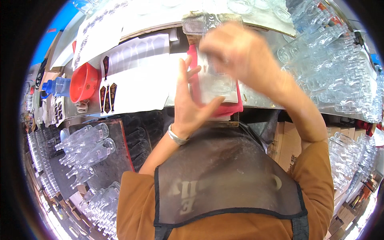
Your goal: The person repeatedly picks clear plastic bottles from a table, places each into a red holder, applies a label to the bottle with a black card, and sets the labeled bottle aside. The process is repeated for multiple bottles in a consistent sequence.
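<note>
Worktop: a grey metal surface (pixel 258 98) is carrying the whole job, with bottles, paper and cloth spreading across it.
Bottle heap: a broad stack of clear glass bottles (pixel 328 66) is filling the right side, its pieces lying against one another.
Paper: a large white sheet (pixel 146 76) is lying flat to the left of the hands.
Padding: a bright pink-red cloth (pixel 227 110) is showing around the near and left edges of the work spot.
Bottle in work: a single clear glass bottle (pixel 221 85) is lying between the hands, over the cloth, partly hidden by the right one. It is probably going to feel stiff, smooth and fairly weighty, rolling easily, slipping under damp skin and chipping if knocked.
Right hand: the blurred right hand (pixel 236 50) is passing over the bottle's middle; whether its fingers are gripping anything, I cannot tell.
Left hand: the open left hand (pixel 192 102) is hovering beside the bottle, fingers and thumb standing apart; contact is not showing clearly.
Best hold: the bottle's wide body is seemingly offering the surest grip, with light, even pressure from both sides.
Small pieces: dark tapering patterned pieces (pixel 113 92) are lying along the sheet's left edge.
</note>
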Demonstrator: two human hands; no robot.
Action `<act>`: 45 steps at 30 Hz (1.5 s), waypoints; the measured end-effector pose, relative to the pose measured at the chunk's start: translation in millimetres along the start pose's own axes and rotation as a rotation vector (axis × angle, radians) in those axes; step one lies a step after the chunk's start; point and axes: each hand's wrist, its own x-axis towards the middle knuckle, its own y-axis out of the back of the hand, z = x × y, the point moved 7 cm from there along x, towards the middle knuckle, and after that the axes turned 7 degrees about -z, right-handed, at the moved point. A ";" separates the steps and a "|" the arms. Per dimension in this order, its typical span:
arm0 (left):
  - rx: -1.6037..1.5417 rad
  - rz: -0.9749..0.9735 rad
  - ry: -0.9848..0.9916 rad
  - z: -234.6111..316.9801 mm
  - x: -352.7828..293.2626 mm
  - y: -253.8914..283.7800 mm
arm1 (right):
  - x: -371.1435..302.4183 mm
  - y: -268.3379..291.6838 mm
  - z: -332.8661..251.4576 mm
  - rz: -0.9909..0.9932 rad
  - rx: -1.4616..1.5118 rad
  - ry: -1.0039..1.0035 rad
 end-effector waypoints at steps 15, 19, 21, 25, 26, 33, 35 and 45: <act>-0.653 -0.072 0.452 -47.7 86.8 4.7 | -35.4 0.5 58.1 0.074 0.443 -0.212; -0.813 -0.073 0.588 -60.0 100.4 -14.6 | -57.0 24.5 115.4 0.441 0.610 -0.615; -0.777 -0.063 0.615 -60.5 98.9 -15.0 | -67.5 29.0 97.7 0.482 0.644 -0.529; -0.617 -0.162 0.471 -13.2 101.6 2.2 | -91.7 21.0 88.8 0.497 0.768 -0.597; -0.531 -0.181 0.376 -6.5 103.4 8.9 | -98.4 22.6 89.2 0.559 0.803 -0.604; -0.617 0.104 -0.057 75.0 71.3 35.7 | -127.1 7.1 108.3 0.721 1.081 -0.639; -0.599 0.240 -0.064 80.7 41.3 67.6 | -122.6 -2.9 107.5 0.701 1.171 -0.613; 0.557 1.070 0.353 89.9 -182.6 317.6 | -99.9 -12.6 106.7 0.627 1.220 -0.546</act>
